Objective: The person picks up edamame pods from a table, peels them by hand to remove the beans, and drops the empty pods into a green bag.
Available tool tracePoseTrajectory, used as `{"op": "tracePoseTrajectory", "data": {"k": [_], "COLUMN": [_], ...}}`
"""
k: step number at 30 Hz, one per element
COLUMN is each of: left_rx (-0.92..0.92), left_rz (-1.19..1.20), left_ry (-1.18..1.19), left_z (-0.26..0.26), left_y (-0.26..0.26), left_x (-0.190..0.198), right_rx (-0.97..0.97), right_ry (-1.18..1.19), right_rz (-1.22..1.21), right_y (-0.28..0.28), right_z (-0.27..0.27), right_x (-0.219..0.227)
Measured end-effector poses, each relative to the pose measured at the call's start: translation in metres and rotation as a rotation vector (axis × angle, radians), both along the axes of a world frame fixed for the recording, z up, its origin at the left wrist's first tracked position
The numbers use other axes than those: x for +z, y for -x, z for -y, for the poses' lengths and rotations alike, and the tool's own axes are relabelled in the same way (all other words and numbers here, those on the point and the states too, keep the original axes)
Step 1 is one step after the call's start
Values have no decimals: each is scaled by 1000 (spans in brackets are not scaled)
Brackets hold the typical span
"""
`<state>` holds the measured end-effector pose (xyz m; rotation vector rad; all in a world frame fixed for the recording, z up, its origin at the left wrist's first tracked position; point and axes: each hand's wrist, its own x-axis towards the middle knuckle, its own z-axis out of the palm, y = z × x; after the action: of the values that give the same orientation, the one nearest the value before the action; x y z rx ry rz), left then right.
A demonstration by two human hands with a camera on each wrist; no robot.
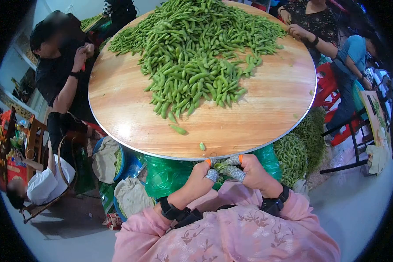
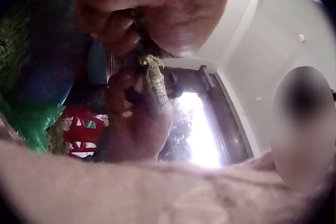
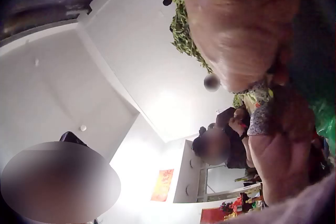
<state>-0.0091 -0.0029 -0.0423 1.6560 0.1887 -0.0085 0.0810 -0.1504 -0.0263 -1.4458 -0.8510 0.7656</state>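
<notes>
Just off the near table edge, the left hand (image 1: 197, 180) and right hand (image 1: 256, 174) meet, fingers curled, pinching a small green pod (image 1: 221, 166) between them. Grey wrappings and orange bands cover some of the digits. In the left wrist view the left hand (image 2: 157, 8) is above and the right hand (image 2: 137, 132) below. The right wrist view has the right hand (image 3: 241, 29) on top, facing the left hand (image 3: 281, 150). A large heap of green pods (image 1: 192, 56) covers the far part of the round wooden table (image 1: 131, 122). The curled fingers partly hide the pinched pod.
Two single pods, one (image 1: 178, 129) farther left and one (image 1: 202, 146) near the edge, lie on the wood. Green plastic (image 1: 163, 174) hangs below. Cloth-covered tubs (image 1: 107, 159) stand left; more pods (image 1: 292, 157) are piled right. People sit around the table.
</notes>
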Motion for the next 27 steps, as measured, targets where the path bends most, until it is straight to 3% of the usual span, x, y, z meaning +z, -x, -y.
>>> {"op": "tracePoseTrajectory", "data": {"k": [3, 5, 7, 9, 12, 13, 15, 17, 19, 20, 21, 23, 25, 27], "left_rx": [-21, -61, -52, 17, 314, 322, 67, 59, 120, 272, 272, 454, 410, 360], "left_rz": [38, 26, 124, 88, 91, 86, 205, 295, 341, 278, 277, 26, -28, -76], "left_ry": [-109, -222, -707, -726, -1059, -1062, -1019, -984, -977, -941, -943, -1121, -1122, -1121], "left_z": [1, -1, -1, -8, -20, -19, -16, -16, -23, -26, -32, -47, -61, -68], "left_y": [-2, -2, 4, -1, -13, -12, -10, -7, -9, -13, -18, -28, -39, -41], "left_x": [2, 1, 24, 45, 44, 42, 39, 33, 32, 31, 35, 47, 39, 33], "right_rx": [-61, -129, -278, -371, -593, -648, -699, -756, -734, -733, -757, -780, -663, -570], "right_ry": [-22, 62, 176, 351, 411, 440, 521, 605, 886, 886, 812, 733, 842, 746], "right_rz": [-47, 137, 121, 181, 284, 355, 477, 596, 487, 485, 567, 645, 564, 451], "right_y": [2, -2, -13, -29, -51, -54, -64, -67, -67, -67, -67, -65, -59, -49], "right_z": [3, 13, 38, 64, 107, 118, 145, 157, 163, 166, 168, 166, 152, 131], "right_x": [2, -6, -16, 6, -21, -25, -46, -52, -47, -53, -63, -66, -52, -31]}}
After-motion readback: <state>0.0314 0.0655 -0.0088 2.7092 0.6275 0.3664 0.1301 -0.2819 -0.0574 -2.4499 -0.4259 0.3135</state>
